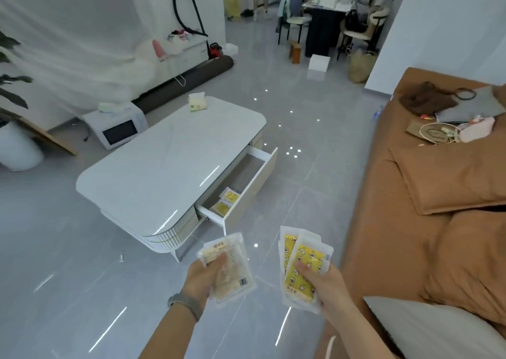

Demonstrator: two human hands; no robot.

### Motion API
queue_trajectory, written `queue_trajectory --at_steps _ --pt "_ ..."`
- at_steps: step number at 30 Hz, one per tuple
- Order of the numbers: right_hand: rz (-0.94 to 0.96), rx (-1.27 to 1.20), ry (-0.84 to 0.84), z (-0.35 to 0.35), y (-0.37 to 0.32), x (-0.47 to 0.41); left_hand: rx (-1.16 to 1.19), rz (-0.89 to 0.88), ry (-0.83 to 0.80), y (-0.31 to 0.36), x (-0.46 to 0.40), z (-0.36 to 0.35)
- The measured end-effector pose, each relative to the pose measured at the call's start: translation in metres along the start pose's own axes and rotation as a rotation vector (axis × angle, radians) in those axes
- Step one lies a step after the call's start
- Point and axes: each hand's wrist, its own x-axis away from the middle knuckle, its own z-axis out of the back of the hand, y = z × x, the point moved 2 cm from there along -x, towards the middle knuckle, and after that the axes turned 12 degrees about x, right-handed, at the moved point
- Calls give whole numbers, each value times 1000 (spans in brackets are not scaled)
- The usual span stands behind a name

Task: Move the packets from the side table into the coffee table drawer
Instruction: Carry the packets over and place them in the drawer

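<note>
Home living rm: brown sofa (438,194), white coffee table (164,167), microwave (117,131) on tiled floor (54,249).

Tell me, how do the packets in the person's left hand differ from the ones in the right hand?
The left-hand packets show a pale, printed side with a barcode; the right-hand packets show a bright yellow cartoon pattern. The left hand holds its stack tilted leftward, while the right hand fans its stack nearly upright. Both stacks are flat, clear-edged pouches, held above the floor.

Brown sofa (410,221) at three o'clock, tissue pack (197,102) at twelve, microwave (116,128) at ten, potted plant (12,90) at nine.
</note>
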Motion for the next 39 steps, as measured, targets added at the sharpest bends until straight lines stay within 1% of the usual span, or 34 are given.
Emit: queue_trajectory --at_steps 4,9,13,17,20,23,29,35,39 --pt "-1 47 -13 -28 -31 -47 29 6 18 25 -43 2" --pt "20 95 -37 -54 -75 -123 79 36 35 52 -109 -17" --pt "55 125 -37 -72 -118 -207 89 39 61 83 -187 -39" --pt "38 183 -77 -89 -166 -305 134 37 123 112 -266 -61" --pt "29 285 -120 -109 -197 -368 170 53 178 124 -309 -66" --pt "10 331 -159 -132 -214 -420 180 74 213 128 -338 -62" --pt "-70 458 -205 -182 -208 -519 180 168 272 123 -408 -37" --pt "-125 576 -244 -221 -168 -605 127 254 322 110 -493 -18" --pt "-141 612 -250 -247 -141 -649 151 279 381 87 -539 -15"
